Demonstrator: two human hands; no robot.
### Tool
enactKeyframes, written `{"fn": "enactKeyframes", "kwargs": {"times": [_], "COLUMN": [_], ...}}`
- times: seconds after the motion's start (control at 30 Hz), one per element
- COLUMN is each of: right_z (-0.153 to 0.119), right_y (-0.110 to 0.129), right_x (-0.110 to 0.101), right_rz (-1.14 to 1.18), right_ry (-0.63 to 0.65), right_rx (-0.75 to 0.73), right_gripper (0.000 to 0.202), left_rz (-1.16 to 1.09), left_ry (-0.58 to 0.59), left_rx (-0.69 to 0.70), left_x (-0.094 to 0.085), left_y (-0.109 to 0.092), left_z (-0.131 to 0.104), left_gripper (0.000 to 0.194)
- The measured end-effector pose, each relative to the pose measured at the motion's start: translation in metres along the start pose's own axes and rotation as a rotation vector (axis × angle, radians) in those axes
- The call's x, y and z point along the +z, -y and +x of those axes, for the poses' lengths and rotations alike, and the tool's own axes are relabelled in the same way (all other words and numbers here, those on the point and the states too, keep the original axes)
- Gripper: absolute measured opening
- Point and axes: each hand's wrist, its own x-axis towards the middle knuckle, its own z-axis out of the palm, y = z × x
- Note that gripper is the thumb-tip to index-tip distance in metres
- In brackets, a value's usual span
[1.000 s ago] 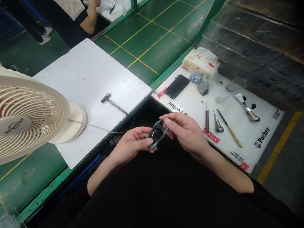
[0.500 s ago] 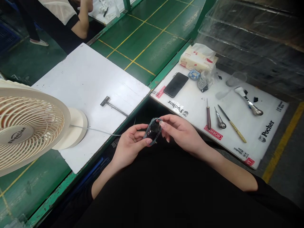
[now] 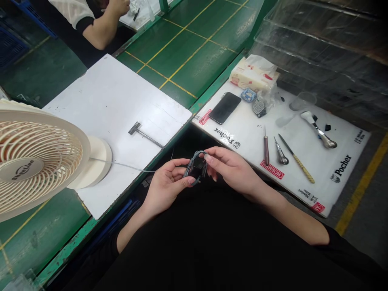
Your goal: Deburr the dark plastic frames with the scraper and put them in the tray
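Between my hands, above the dark gap at the bench edge, is a black block that looks like a power adapter [image 3: 198, 165], with a grey cord [image 3: 191, 165] looped around it. My left hand [image 3: 168, 180] grips the cord loops and the adapter's left side, thumb in front and fingers behind. With thumb and forefinger, my right hand [image 3: 222, 161] pinches the cord at the upper right of the bundle. One stretch of thin cord runs from the base of a beige fan [image 3: 100, 161] to behind my left hand.
A T-shaped metal tool [image 3: 147, 135] lies on the white board [image 3: 91, 97] at left. On the right-hand board [image 3: 242, 141] are a phone [image 3: 225, 108], a tissue pack [image 3: 253, 74], an awl [image 3: 266, 147], a file [image 3: 295, 157] and other small tools. Another person's arm [image 3: 103, 30] shows at top left.
The adapter and cord bundle has turned slightly in my fingers, and the cord loops look looser and more spread. My hands stay nearly in place. The other person's arm has shifted right.
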Motion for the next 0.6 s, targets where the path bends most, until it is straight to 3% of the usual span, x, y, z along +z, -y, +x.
{"fn": "enactKeyframes", "kwargs": {"times": [0.2,0.33,0.43,0.6], "right_z": [0.001,0.001,0.001,-0.001], "right_y": [-0.01,-0.017,-0.02,-0.023], "right_x": [0.001,0.001,0.003,0.006], "right_rz": [0.103,-0.082,-0.255,-0.135], "right_ry": [-0.011,-0.036,-0.103,-0.084], "right_rx": [-0.036,-0.151,-0.234,-0.244], "right_gripper": [0.053,0.06,0.054,0.045], "left_rz": [-0.094,-0.228,-0.281,-0.275], "left_ry": [0.003,0.005,0.028,0.016], "left_rx": [-0.054,-0.123,-0.145,-0.158], "left_x": [0.001,0.002,0.003,0.007], "left_y": [0.0,-0.004,-0.008,-0.008], "left_z": [0.001,0.003,0.004,0.004], "left_gripper": [0.058,0.059,0.061,0.063]}}
